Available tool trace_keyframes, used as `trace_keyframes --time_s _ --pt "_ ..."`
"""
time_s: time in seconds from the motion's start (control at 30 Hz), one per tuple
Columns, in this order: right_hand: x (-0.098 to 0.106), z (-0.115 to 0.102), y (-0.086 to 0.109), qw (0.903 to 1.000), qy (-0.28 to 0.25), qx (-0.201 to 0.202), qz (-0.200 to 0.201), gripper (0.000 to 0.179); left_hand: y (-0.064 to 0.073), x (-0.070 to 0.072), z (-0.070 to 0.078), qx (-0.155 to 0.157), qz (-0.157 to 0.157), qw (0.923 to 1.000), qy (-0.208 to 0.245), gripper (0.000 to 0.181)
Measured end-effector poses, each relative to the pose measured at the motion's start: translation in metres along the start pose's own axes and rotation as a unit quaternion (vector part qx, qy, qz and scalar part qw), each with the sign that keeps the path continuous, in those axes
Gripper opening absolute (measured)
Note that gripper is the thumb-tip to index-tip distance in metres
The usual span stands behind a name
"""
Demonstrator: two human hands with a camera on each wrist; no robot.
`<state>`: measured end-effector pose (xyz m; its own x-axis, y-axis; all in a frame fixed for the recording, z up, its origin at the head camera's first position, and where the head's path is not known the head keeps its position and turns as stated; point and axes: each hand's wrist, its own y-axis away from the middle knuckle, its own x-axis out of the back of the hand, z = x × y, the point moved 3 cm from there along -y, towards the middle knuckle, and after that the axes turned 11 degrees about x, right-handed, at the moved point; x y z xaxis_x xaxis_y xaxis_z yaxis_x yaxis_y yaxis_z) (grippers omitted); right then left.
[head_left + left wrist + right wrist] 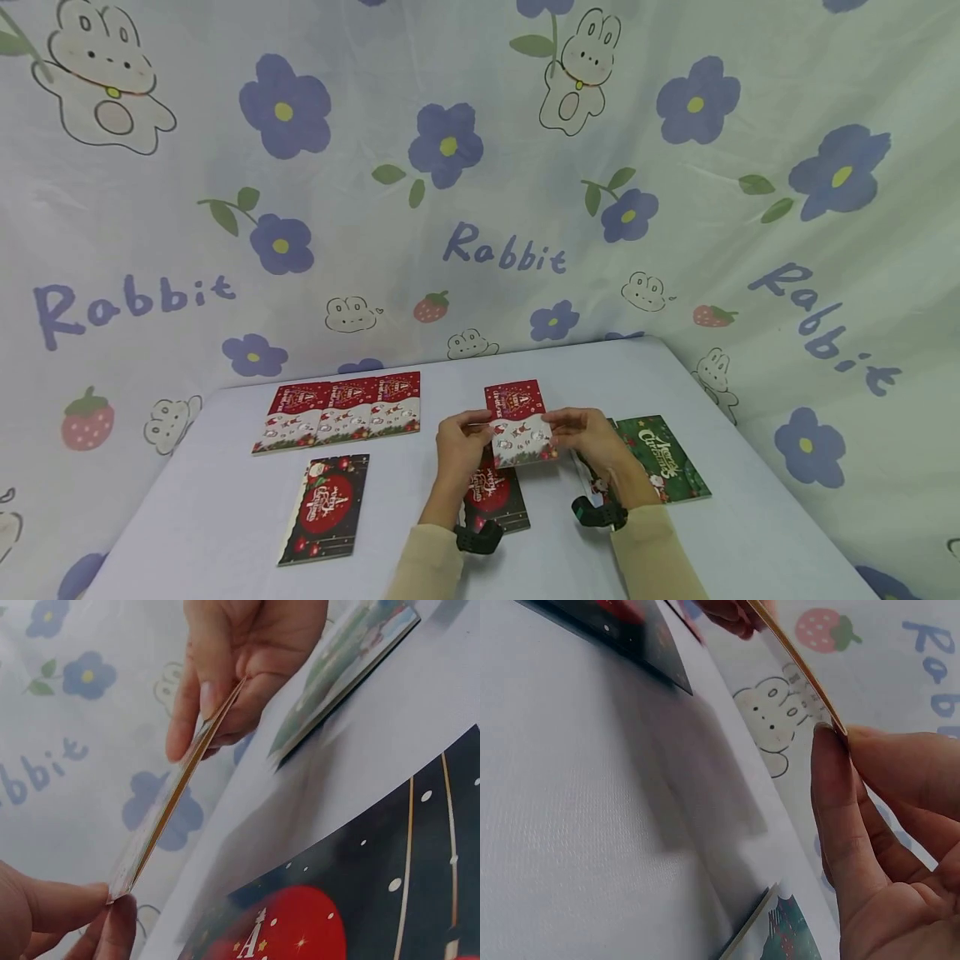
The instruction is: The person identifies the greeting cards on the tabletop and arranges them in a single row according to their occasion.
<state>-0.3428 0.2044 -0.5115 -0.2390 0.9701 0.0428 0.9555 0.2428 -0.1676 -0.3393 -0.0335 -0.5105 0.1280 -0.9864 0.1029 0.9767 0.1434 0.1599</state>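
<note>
A red and white Christmas card (516,442) is held raised between both hands. My left hand (460,450) pinches its left edge, thumb and fingers at the corner in the left wrist view. On the opposite edge, my right hand (597,440) has thumb and fingertips pinching it. Seen edge-on in the left wrist view, the card (171,796) looks thin and folded, its layers slightly parted. Below it on the table lies a black card with a red circle (495,500), partly covered by the left hand and raised card.
Three red and white cards (345,408) lie in a row, edge to edge, at the back left. Another black card (326,508) lies in front of them. To the right is a green card (660,458), beside another card partly hidden under the right hand. A patterned curtain (480,208) hangs behind the white table.
</note>
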Motion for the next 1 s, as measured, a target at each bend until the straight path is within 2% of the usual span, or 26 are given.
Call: trace_keyframes --time_s 0.13,0.3,0.57,1.0 --pt "0.001 0.000 0.000 0.9998 0.000 0.007 0.021 0.037 0.001 -0.003 -0.001 -0.002 -0.015 0.9998 -0.015 0.019" --pt "0.002 0.001 -0.002 0.9984 -0.003 0.006 0.056 0.037 0.003 -0.008 0.000 -0.004 -0.019 0.9989 -0.043 0.018" --pt "0.001 0.004 -0.004 0.9936 0.010 -0.005 0.113 0.033 0.007 -0.011 0.001 0.004 -0.026 0.9989 -0.038 0.020" --pt "-0.003 0.002 -0.004 0.9891 0.015 -0.028 0.144 0.031 0.007 -0.011 0.002 -0.001 -0.019 0.9990 -0.041 0.022"
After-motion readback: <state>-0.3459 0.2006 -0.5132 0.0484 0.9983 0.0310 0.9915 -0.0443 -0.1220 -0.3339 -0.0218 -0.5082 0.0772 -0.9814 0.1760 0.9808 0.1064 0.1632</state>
